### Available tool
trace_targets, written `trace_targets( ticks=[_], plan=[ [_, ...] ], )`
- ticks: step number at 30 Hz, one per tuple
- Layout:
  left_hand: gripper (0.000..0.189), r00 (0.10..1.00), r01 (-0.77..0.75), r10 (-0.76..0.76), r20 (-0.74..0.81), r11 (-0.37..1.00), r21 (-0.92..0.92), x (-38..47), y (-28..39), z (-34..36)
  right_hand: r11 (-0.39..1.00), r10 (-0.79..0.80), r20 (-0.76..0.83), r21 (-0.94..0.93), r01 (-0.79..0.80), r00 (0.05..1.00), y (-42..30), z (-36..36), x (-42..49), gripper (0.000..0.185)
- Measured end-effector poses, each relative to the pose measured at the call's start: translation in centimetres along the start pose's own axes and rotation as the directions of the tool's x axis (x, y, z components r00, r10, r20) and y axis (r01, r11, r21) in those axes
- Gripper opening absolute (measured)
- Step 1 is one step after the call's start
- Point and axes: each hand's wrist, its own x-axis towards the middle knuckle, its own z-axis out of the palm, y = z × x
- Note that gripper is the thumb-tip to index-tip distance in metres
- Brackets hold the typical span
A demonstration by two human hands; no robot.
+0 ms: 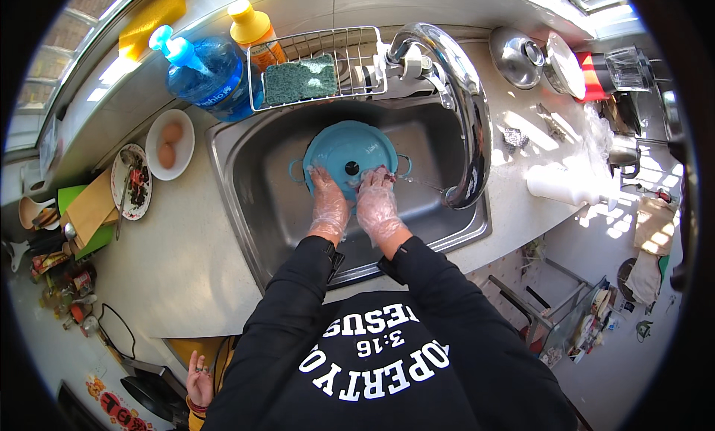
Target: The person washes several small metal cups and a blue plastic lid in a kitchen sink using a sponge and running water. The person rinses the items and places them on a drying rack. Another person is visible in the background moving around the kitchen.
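Note:
A light-blue pot lid (351, 143) with a black knob lies in the steel sink (273, 230), and small handles stick out at its two sides. Both my hands wear clear plastic gloves. My left hand (328, 202) rests on the lid's near left part. My right hand (379, 199) is on its near right part, with something dark reddish at the fingertips, too small to name. A thin stream of water runs from the chrome faucet (475, 107) toward my right fingers. Whether either hand grips the rim cannot be told.
Behind the sink, a wire rack (318, 37) holds a green scouring pad (301, 79), beside a blue pump bottle (206, 76). Left are a bowl with two eggs (187, 146) and a plate of food (131, 180). A white bottle (558, 185) lies right. Another person's hand (200, 382) shows lower left.

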Motion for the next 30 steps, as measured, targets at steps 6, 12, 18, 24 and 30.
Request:
trace_targets(
  ticks=[6,12,18,24,30],
  plan=[
    [0.097,0.98,-0.032,-0.049,0.192,0.916,0.399,-0.1,1.4,-4.1,0.973,0.034,-0.11,0.232,-0.007,0.993,2.1,-2.9,3.8,0.053],
    [0.101,0.952,-0.306,0.181,0.247,0.517,0.8,2.8,2.3,-8.5,0.989,-0.124,0.077,0.09,0.117,0.989,-2.5,-3.6,-1.0,0.061],
    [0.117,0.953,-0.297,0.129,0.275,0.587,0.753,4.6,3.4,-9.0,0.936,-0.33,0.01,-0.127,0.328,0.944,-4.2,-4.0,-1.3,0.054],
    [0.116,0.962,-0.196,0.045,0.271,0.802,0.564,3.7,2.8,-7.5,0.986,-0.125,-0.023,0.11,0.127,0.992,1.2,-2.4,-0.4,0.057],
    [0.108,0.97,0.045,-0.137,0.201,0.914,0.404,-1.9,-0.5,-2.3,0.956,-0.112,0.126,-0.256,0.141,0.986,-0.2,-3.7,-0.1,0.06]
  ],
)
